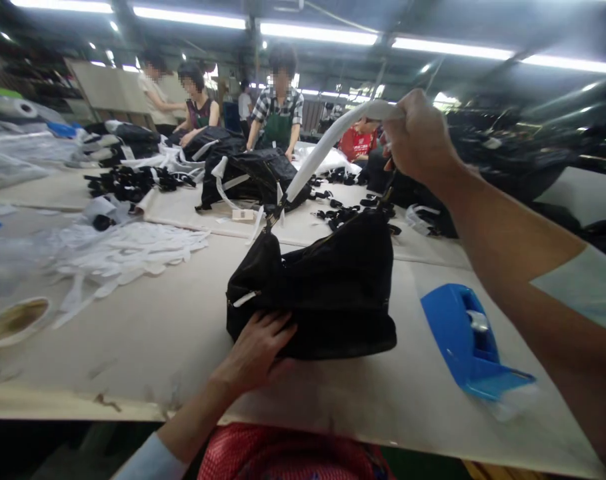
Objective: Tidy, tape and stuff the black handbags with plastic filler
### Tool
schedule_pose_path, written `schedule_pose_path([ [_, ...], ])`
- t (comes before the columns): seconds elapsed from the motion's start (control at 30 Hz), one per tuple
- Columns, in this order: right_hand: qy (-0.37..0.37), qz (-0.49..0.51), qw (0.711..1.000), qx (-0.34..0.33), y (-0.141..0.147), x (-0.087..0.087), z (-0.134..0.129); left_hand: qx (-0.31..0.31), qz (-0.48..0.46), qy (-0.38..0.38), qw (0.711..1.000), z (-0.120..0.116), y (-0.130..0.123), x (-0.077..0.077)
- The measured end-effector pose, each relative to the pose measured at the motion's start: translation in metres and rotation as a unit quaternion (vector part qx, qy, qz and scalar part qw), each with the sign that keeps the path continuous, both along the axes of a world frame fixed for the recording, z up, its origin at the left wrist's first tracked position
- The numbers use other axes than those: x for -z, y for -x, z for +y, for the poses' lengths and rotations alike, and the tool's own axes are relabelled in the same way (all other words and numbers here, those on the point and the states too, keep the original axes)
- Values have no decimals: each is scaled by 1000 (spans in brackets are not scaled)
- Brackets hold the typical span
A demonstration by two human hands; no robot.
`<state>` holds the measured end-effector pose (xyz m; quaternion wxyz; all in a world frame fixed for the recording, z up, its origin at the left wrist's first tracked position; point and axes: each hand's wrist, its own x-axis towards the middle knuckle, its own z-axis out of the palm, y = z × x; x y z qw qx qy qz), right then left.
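Note:
A black bag (337, 287) stands on the pale table, its white-wrapped strap (327, 143) pulled up in an arch. High at the right, my right hand (420, 137) is closed round the upper end of that strap. My left hand (263, 347) lies with spread fingers against the lower front of the bag, below a small white zipper pull (246, 299). Part of the strap's right end is hidden behind my right hand.
A blue tape dispenser (463, 340) sits to the right, a tape roll (17, 321) at the far left. White strips (133, 257) lie left of the bag. Behind are another black bag (253, 177), bundles of black straps (133, 181) and several people across the table (183, 300).

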<state>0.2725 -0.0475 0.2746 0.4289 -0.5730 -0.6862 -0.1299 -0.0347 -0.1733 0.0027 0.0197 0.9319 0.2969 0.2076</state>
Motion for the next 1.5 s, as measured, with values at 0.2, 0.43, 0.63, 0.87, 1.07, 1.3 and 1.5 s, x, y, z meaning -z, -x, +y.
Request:
schedule_pose_path([
  [0.2,-21,-29,999,29,4,-9,-64,-267,-215,-74,936,12,-2,-31],
  [0.43,-45,19,998,37,-7,26,-96,-273,-260,131,917,21,-8,-4],
  [0.63,95,-8,981,169,-43,60,-79,-217,-314,275,883,49,-8,-4],
  [0.87,138,-145,954,224,-34,132,-62,-238,-214,312,894,79,-28,-32],
  [1.07,226,-114,952,-173,52,203,-67,-189,-212,328,901,100,-54,-57],
  [1.3,281,80,899,-327,67,240,-12,-130,-333,519,776,120,-52,-58],
  [1.5,299,100,875,-368,54,247,1,-122,-347,460,808,119,-42,-27],
])
